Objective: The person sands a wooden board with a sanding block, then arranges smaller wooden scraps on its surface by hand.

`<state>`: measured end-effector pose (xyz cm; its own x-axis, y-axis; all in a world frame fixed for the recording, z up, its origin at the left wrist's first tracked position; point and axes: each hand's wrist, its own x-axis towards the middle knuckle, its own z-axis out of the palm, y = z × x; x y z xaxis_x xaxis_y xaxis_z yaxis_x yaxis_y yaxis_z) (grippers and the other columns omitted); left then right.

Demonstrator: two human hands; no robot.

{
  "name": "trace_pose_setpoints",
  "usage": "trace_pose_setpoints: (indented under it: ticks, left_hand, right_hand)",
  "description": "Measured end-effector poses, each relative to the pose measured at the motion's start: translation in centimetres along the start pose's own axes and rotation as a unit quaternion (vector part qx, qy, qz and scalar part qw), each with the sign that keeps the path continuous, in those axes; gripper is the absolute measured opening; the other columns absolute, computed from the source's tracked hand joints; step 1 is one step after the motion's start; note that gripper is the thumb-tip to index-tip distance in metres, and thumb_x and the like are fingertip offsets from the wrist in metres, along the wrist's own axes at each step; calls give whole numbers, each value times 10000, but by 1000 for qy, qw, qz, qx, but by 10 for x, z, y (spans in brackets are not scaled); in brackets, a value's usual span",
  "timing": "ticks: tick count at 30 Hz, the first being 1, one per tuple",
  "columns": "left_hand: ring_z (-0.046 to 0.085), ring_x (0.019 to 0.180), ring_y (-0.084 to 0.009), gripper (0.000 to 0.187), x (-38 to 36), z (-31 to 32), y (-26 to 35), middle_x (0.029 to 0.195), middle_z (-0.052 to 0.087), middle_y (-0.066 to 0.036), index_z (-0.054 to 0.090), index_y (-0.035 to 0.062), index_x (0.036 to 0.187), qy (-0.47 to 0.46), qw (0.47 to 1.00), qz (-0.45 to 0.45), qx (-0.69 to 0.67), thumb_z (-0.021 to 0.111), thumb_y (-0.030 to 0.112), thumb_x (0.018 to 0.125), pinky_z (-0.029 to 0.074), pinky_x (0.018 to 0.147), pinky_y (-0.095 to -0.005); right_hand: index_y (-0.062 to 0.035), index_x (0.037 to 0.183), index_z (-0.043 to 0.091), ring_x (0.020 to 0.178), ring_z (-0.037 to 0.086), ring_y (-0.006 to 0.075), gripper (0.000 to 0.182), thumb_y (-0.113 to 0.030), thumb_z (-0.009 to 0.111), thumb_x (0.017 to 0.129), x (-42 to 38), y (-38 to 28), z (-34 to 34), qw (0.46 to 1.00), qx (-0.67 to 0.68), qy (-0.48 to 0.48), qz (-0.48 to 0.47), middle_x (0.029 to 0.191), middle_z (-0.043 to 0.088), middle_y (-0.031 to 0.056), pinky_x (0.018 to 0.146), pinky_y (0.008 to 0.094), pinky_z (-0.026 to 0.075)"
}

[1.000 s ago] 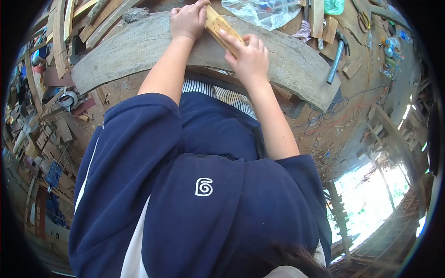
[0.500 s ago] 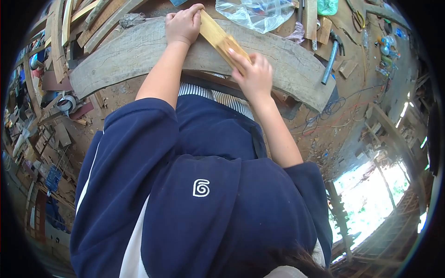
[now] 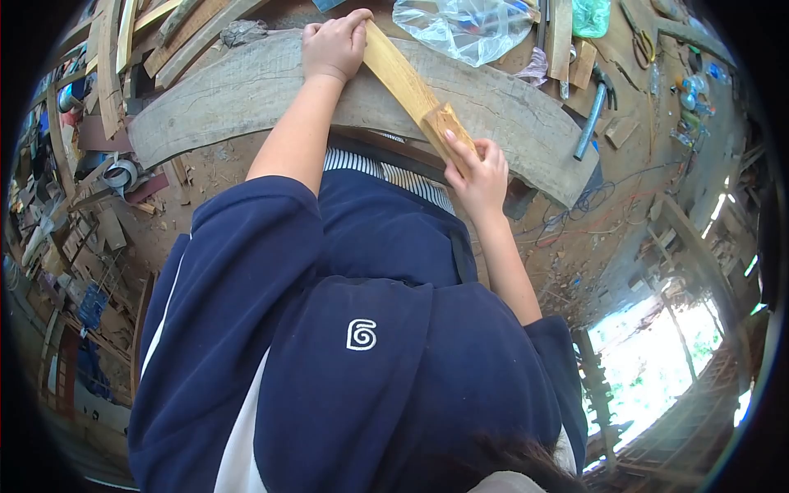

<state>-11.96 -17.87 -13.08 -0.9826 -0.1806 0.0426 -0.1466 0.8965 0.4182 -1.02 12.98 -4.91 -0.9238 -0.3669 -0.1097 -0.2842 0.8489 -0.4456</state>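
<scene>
Strip of pale wood (image 3: 396, 67), its far end held by the left hand (image 3: 335, 49), could pivot on the worktop (image 3: 238, 97) if the block (image 3: 442, 119) gripped in the right hand (image 3: 483, 177) presses off-centre.

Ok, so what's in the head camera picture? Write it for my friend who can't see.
A person's left hand holds the far end of a pale wooden strip, and the right hand holds a small wooden block at its nearer end. Beneath is a curved grey plank, with a blue-handled hammer by its right end.
</scene>
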Motion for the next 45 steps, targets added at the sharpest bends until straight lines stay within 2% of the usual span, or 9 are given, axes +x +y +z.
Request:
trace_pose_setpoints:
  ticks: [3,9,13,21,24,32,36,41,45]
  left_hand:
    - [694,902,-174,267,-2,-4,3,889,737,20,665,316,1175,6,1000,6,-4,439,339,1034,405,920,-371]
    - [693,921,-171,274,0,-3,2,912,740,12,659,319,1193,-13,1000,-4,4,438,348,1034,401,924,-370]
    - [698,927,-169,272,0,6,-7,923,746,17,663,315,1185,6,1000,8,4,441,352,1032,402,921,-366]
    - [698,920,-171,269,-1,2,-1,911,743,19,665,311,1176,4,1000,3,-2,440,349,1034,410,926,-370]
    - [697,912,-173,268,-2,0,-1,890,736,21,663,313,1176,-3,1000,1,2,437,350,1036,413,926,-373]
    - [700,922,-171,270,0,1,0,902,741,23,662,312,1183,-1,1000,0,4,438,351,1037,415,923,-376]
    - [700,935,-170,267,1,2,-2,920,746,19,662,310,1183,4,1000,4,13,445,350,1034,411,924,-374]
    - [696,946,-167,266,0,-3,2,945,747,14,663,304,1183,-19,1000,-5,-1,446,333,1031,402,924,-368]
    - [685,927,-135,240,-1,-2,3,870,728,66,667,303,1150,13,1000,7,-2,472,325,1011,405,904,-372]
  right_hand:
    - [-473,1343,616,1007,578,297,629,-269,780,771,0,0,2,1000,-4,1,4,1105,574,113,865,420,468]
    - [-470,1321,632,1005,575,288,583,-270,763,789,95,-49,26,999,0,28,-33,1078,577,102,847,416,462]
    - [-471,1320,631,1002,581,283,569,-272,756,802,112,-59,32,999,-5,35,-37,1069,586,102,853,417,466]
    - [-455,1324,633,1005,583,299,574,-268,758,796,0,-3,-2,1000,-12,-8,11,1102,576,119,877,422,467]
    - [-451,1329,630,1006,582,303,582,-263,758,793,-3,-2,-2,1000,-13,-4,17,1102,572,121,875,418,464]
    - [-474,1330,618,983,576,280,578,-279,745,801,108,-58,29,999,-18,18,-19,1060,580,98,841,412,464]
    - [-484,1338,609,989,583,278,583,-278,739,809,115,-61,38,998,-26,56,-30,1059,587,103,847,415,469]
    - [-456,1353,610,1011,583,307,594,-268,750,807,51,-35,11,1000,-6,4,-9,1069,577,114,874,432,474]
    - [-447,1361,606,1010,576,327,632,-239,775,789,-3,-14,-4,1000,-3,-23,19,1112,568,140,881,449,467]
